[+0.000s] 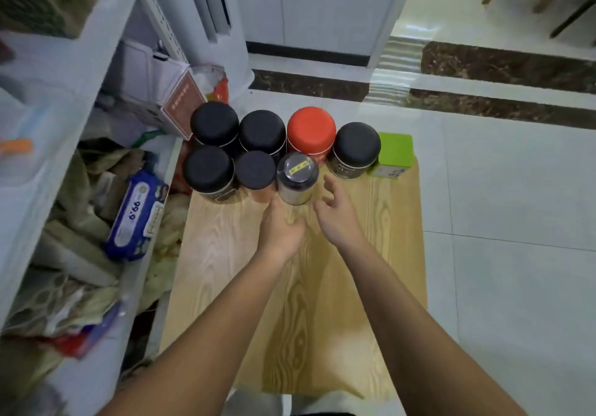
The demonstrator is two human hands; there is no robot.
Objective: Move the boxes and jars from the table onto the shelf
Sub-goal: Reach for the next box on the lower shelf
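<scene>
Between left hand (280,225) and right hand (338,212) — both open-fingered, holding nothing — stands the clear-topped jar (298,178).

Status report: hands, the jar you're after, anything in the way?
Left hand at base of clear-topped jar, grip unclear; right hand open beside it. Jar upright on table. Black-lidded jar crowds its left side.

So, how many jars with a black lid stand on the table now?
5 black-lid jars: back left, back middle, front left, front middle, and one between the red jar and the green box. No other seems hidden.
</scene>
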